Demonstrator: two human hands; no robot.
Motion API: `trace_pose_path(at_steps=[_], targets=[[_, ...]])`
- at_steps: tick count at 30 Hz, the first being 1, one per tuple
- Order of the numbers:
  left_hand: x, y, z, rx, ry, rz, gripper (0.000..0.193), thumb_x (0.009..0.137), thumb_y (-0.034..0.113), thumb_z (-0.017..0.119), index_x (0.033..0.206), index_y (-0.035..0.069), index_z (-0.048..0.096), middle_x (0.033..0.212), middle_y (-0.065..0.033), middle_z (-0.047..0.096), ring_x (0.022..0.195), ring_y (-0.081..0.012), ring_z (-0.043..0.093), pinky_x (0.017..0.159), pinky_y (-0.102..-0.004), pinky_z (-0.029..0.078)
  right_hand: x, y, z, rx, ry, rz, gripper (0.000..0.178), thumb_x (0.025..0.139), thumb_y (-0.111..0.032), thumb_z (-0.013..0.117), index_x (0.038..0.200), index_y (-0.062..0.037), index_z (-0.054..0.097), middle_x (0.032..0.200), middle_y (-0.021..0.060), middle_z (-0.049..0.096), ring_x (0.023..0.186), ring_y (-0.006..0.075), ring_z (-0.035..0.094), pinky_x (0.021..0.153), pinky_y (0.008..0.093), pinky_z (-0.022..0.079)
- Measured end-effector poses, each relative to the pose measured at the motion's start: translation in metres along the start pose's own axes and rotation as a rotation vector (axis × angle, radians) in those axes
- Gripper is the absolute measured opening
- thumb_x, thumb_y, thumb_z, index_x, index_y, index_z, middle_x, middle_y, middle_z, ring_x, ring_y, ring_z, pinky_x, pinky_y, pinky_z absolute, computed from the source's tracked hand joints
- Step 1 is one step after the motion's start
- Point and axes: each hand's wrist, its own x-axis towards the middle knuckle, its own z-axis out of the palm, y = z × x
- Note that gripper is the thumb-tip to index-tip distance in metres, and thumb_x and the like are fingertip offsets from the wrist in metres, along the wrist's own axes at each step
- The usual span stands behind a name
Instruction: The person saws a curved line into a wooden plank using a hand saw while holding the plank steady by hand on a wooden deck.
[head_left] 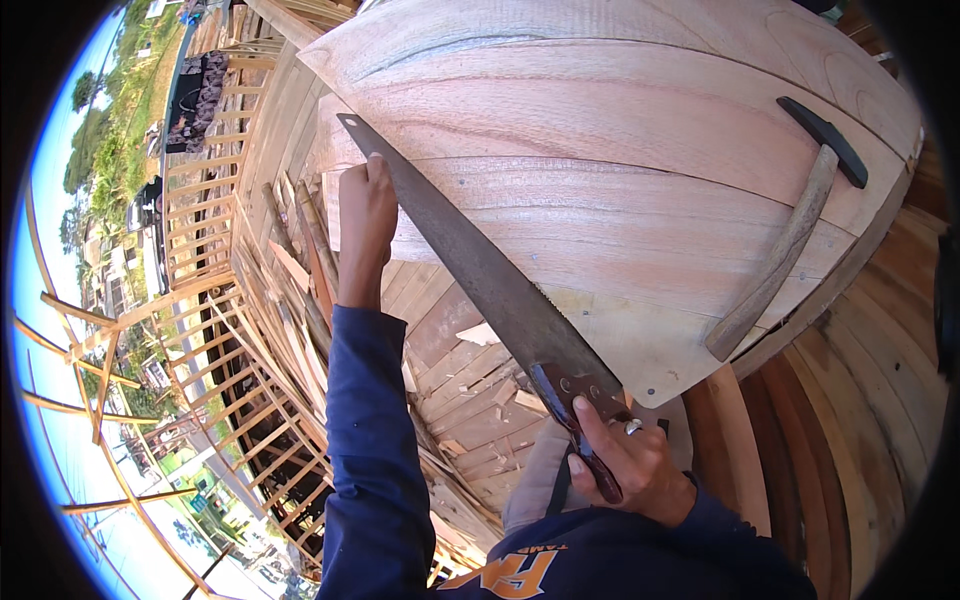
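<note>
Your right hand, fingers wrapped round the handle of the handsaw, your left hand pinching its far end, a hammer lying on pale planks

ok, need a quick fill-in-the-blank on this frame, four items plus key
1. The right hand grips the dark brown ____ of the saw.
2. The left hand is at the saw's ____ (wide/narrow) end.
3. The hammer has a black head and a shaft of ____.
4. Both sleeves are dark ____.

Missing words: handle; narrow; wood; blue.
</note>
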Motion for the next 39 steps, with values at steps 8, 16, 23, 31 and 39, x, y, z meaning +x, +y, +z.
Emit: trace_pose_path(at_steps=[8, 16, 23, 31, 39], targets=[[0.08, -0.007, -0.051, -0.153, -0.182, -0.092, 0.04, 0.098, 0.029, 0.046, 0.072, -0.001, 0.051, 0.053, -0.0049, 0.043, 0.042, -0.0145, 0.04, 0.042, -0.0343, 0.031, 0.054, -0.018, 0.017, 0.079, -0.05, 0.022, 0.057, 0.087, -0.014, 0.064, 0.137, 0.0101, 0.051, 0.059, 0.0075, 0.06, 0.045, 0.0165, 0.058, 0.047, 0.0328, 0.049], [0.07, -0.003, -0.035, -0.101, -0.092, -0.066, 0.04, 0.099, 0.029, 0.047, 0.076, -0.003, 0.054, 0.055, -0.0058, 0.045, 0.048, -0.0159, 0.042, 0.045, -0.0363, 0.03, 0.061, -0.011, 0.012, 0.079, 0.013, 0.004, 0.059, 0.087, -0.018, 0.068, 0.137, 0.0074, 0.052, 0.054, 0.0061, 0.057, 0.048, 0.0158, 0.061, 0.052, 0.0339, 0.054], [0.071, 0.006, -0.035, -0.093, -0.169, -0.074, 0.041, 0.101, 0.029, 0.046, 0.069, 0.004, 0.048, 0.054, 0.0015, 0.037, 0.043, -0.0097, 0.033, 0.042, -0.0303, 0.024, 0.048, -0.013, 0.027, 0.01, 0.016, 0.037, 0.062, 0.088, -0.022, 0.069, 0.139, 0.0065, 0.05, 0.054, 0.0047, 0.054, 0.042, 0.0161, 0.054, 0.05, 0.0344, 0.051], [0.004, 0.017, -0.014, -0.04, -0.044, 0.02, 0.047, 0.101, 0.026, 0.045, 0.064, -0.003, 0.041, 0.056, -0.0039, 0.035, 0.055, -0.0113, 0.033, 0.051, -0.0372, 0.028, -0.009, -0.014, -0.013, 0.009, -0.133, 0.093, 0.061, 0.085, -0.023, 0.07, 0.136, 0.0057, 0.055, 0.064, 0.0063, 0.057, 0.049, 0.0184, 0.057, 0.099, 0.0584, 0.045], [-0.019, -0.002, -0.022, 0.06, -0.047, -0.024, 0.048, 0.102, 0.027, 0.044, 0.065, -0.004, 0.04, 0.057, -0.0069, 0.034, 0.056, -0.0123, 0.032, 0.052, -0.0388, 0.028, -0.028, -0.006, -0.013, 0.077, -0.155, 0.096, 0.06, 0.084, -0.023, 0.072, 0.134, 0.0063, 0.056, 0.065, 0.0072, 0.06, 0.053, 0.0198, 0.061, 0.096, 0.0565, 0.049]])
